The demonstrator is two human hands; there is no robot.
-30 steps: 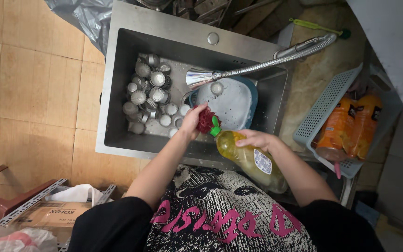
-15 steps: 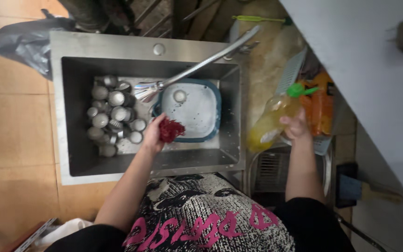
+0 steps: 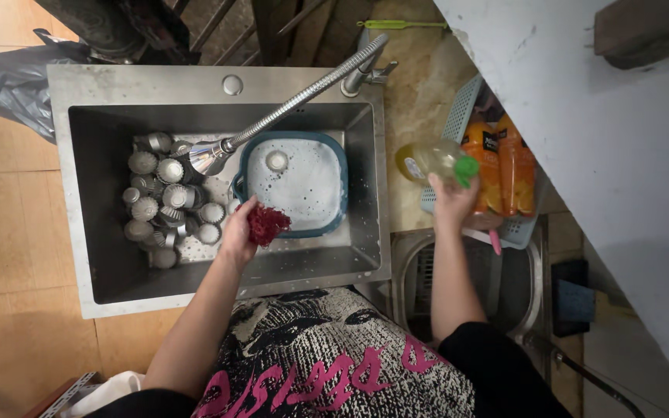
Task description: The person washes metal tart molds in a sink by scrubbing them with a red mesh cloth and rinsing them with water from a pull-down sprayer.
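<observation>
My left hand (image 3: 238, 231) holds a dark red scrubbing pad (image 3: 266, 224) over the steel sink (image 3: 218, 89), at the near left corner of a blue-rimmed basin (image 3: 297, 184) full of soapy water. My right hand (image 3: 451, 203) grips a clear bottle of yellow liquid with a green cap (image 3: 433, 161), held over the stone counter right of the sink, next to a pale basket (image 3: 458, 116). Several small fluted metal cups (image 3: 162, 201) lie heaped in the left part of the sink.
A flexible metal tap hose (image 3: 303, 97) reaches diagonally over the sink. The basket holds two orange bottles (image 3: 499, 159). A second round steel bowl (image 3: 505, 286) lies near right. A grey bag (image 3: 9, 77) sits at far left. White wall at right.
My right hand has carried the yellow bottle from the front of the sink out to the right, up to the basket. My left hand stays over the sink with the pad.
</observation>
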